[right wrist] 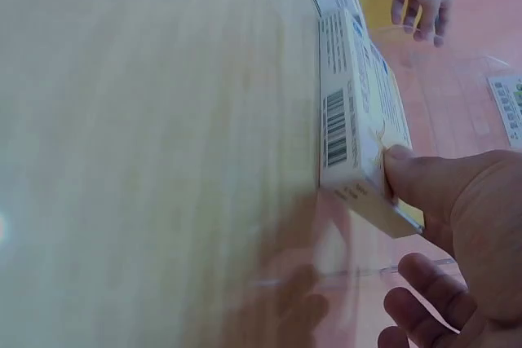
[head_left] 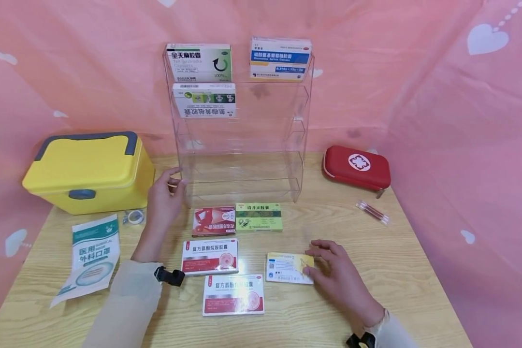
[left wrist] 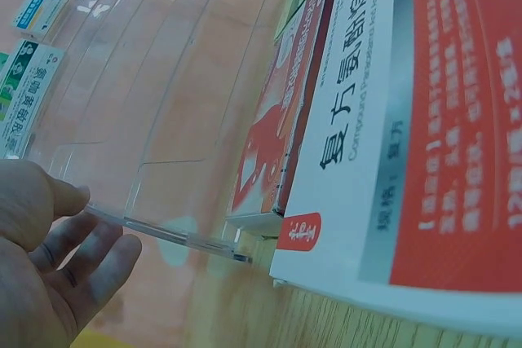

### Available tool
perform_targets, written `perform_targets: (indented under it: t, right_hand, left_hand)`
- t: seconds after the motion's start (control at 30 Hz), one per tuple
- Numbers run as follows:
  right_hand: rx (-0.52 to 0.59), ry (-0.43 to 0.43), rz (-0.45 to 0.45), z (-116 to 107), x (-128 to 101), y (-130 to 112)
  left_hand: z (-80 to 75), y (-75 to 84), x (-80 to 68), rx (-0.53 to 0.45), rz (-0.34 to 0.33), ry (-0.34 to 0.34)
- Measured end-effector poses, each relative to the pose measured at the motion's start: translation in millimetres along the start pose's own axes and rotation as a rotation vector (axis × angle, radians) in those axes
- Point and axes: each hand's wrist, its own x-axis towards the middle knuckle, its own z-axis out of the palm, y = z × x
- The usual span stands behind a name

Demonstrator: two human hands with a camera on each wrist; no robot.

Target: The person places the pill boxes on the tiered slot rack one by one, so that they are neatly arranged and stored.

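Note:
My left hand (head_left: 167,191) is at the left side of a clear plastic display rack (head_left: 243,185), thumb and forefinger pinching its side edge in the left wrist view. With thumb and fingers my right hand (head_left: 337,270) grips the right end of a white and yellow medicine box (head_left: 282,268). Its barcode end faces the right wrist camera. Left of that box lie two white and red medicine boxes (head_left: 210,257), one in front of the other. Just before the rack are a red medicine box (head_left: 213,222) and a green one (head_left: 259,217), side by side.
The rack's upper tiers hold a green and white box (head_left: 200,65), a blue and white box (head_left: 280,59) and an upside-down box (head_left: 205,101). Left are a yellow case (head_left: 87,166), a tape roll (head_left: 135,217) and a mask packet (head_left: 91,256). Right: red pouch (head_left: 356,167), swab tubes (head_left: 372,212).

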Motion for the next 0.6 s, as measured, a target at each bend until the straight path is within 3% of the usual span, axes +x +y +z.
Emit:
perform_targets:
  t: [0.23, 0.47, 0.6]
  right_hand:
    - [0.016, 0.048, -0.023, 3, 4, 0]
    - [0.14, 0.136, -0.213, 11, -18, 2]
    - [0.185, 0.147, -0.227, 12, -24, 4]
  left_hand:
    - [-0.4, 1.0, -0.5, -0.004, 0.007, -0.002]
    - [-0.9, 1.0, -0.7, -0.016, -0.014, -0.012]
    - [-0.2, 1.3, -1.2, -0.014, -0.011, -0.011]
